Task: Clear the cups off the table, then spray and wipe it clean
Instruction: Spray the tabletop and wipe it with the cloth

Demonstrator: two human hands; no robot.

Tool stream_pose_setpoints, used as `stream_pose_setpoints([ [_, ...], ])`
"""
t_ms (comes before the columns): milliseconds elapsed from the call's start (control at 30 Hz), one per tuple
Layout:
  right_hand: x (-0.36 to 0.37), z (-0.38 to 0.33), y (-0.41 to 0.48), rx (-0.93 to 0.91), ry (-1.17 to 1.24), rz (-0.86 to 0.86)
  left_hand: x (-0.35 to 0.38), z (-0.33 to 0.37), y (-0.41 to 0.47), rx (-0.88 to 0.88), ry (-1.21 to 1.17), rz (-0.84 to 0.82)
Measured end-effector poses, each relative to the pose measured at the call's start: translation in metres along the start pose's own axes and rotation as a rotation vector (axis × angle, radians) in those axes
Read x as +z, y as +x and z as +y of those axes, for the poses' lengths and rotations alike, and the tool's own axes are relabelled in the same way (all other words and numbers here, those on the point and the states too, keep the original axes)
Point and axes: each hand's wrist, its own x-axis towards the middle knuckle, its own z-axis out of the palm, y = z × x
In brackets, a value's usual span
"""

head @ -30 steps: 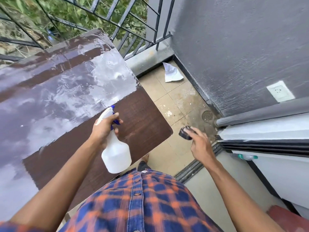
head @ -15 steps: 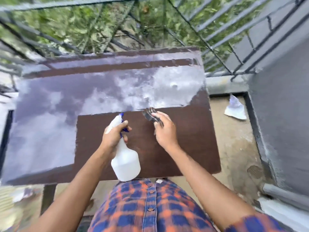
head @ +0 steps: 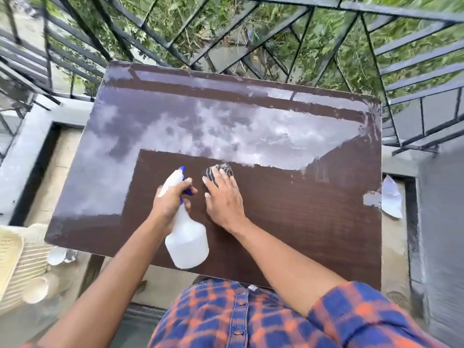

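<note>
Wiping the table [head: 301, 209]: pressing cloth [head: 221, 170] under straight-fingered right hand [head: 223, 198], clutching bottle [head: 187, 244] in left hand [head: 169, 200] at nine o'clock, likely needing sweeps toward twelve.

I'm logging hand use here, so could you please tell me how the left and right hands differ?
The left hand grips the spray bottle by its neck; the right hand lies flat, fingers straight. The left hand carries its tool; the right hand presses a striped cloth onto the table. Both are over the table's near part.
</note>
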Motion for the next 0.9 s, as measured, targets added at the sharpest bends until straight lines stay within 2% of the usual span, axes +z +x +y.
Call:
stream_pose_setpoints([
  [200, 0.006, 0.005, 0.023, -0.056, -0.101, 0.016, -0.001, 0.014, 0.024, -0.056, -0.059, -0.052],
  [367, 0.007, -0.010, 0.069, -0.082, -0.092, -0.003, 0.001, 0.034, 0.042, -0.028, -0.048, -0.098],
  [600, 0.000, -0.005, 0.101, -0.027, -0.114, 0.008, 0.009, 0.054, 0.067, -0.013, 0.028, -0.116],
  [767, -0.034, 0.057, 0.075, 0.180, -0.132, 0.116, 0.035, 0.054, 0.073, -0.029, 0.089, -0.140],
  [900, -0.093, 0.155, 0.025, 0.444, -0.109, 0.246, 0.064, 0.047, 0.067, -0.051, 0.090, -0.188],
])
